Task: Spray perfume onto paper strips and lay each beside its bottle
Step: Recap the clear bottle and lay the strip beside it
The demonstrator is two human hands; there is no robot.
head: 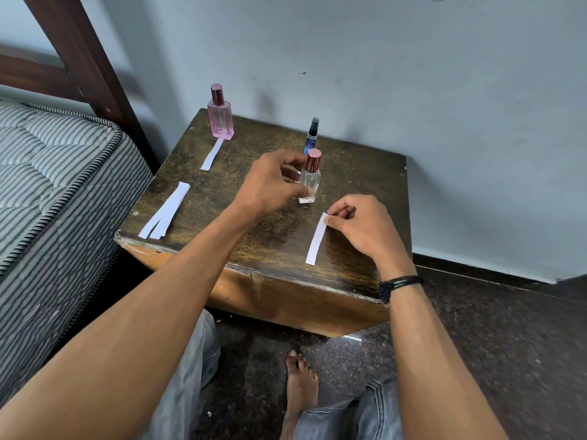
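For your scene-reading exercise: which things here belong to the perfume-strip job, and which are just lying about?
Job: clear bottle, pink bottle, blue spray bottle, held strip, laid strip, spare strips.
Lying about: mattress, bed frame.

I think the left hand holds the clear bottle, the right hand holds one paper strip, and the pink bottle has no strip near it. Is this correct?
Not quite. In the head view a strip already lies in front of the pink bottle. The rest holds: left hand on the clear bottle, right hand pinching one paper strip.

Pale grey wall (413, 74) behind, dark speckled floor (508, 344) below, worn wooden table (286, 249) centre, striped mattress (57, 185) left.
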